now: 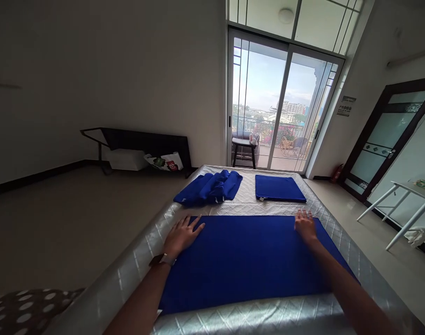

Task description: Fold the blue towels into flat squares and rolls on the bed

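A blue rectangular cloth lies spread flat on the silvery quilted mattress. My left hand rests on its far left corner, fingers spread, with a watch on the wrist. Toward the far right corner, my right hand lies on the cloth with fingers stretched out, slightly blurred. Beyond it, a neatly folded blue cloth sits at the right. A heap of rolled or loosely bunched blue cloths is at the far left of the mattress, apart from both hands.
A dark low rack stands on its side by the left wall, with a white box and a printed bag. Sliding glass doors are beyond the mattress. A white stool stands right; polka-dot fabric is lower left.
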{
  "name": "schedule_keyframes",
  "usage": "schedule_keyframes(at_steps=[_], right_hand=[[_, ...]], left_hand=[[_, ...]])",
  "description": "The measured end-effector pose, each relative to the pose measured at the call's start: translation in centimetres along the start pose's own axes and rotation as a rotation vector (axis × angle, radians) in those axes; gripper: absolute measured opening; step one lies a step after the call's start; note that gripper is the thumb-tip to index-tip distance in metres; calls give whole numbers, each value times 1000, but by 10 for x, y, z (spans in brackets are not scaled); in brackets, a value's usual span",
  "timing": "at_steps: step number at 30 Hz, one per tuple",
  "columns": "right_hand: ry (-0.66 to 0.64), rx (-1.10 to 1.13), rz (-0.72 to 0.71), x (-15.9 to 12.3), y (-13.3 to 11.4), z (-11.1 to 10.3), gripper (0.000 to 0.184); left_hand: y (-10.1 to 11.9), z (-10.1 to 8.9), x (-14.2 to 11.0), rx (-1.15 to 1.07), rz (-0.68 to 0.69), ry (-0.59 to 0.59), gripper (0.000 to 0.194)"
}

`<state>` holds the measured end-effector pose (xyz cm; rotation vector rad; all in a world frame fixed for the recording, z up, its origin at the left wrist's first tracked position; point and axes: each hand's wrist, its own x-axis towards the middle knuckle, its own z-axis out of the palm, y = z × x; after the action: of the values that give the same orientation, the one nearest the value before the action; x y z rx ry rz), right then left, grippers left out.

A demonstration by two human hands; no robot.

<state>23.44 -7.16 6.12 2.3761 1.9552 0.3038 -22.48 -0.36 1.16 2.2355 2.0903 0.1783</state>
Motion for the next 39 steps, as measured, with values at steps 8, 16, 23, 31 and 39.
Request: schedule_keyframes(at_steps=[8,16,23,31,39], right_hand=[[-147,379,-382,-15,-128,-3,58],[-186,286,-210,-8,-37,21,59],[-162,206,105,3,86,50,61],[-130,243,173,6,99,67,63],[-126,264,162,3,99,60,63]], left_hand=[[0,0,-1,-20,4,7,69],[1,-6,-4,17,-2,-30,69],[-4,-1,-1,5,0,-19,68],[-9,4,1,18,-1,-14,70],[-5,-3,-2,-5,-12,-52,71]])
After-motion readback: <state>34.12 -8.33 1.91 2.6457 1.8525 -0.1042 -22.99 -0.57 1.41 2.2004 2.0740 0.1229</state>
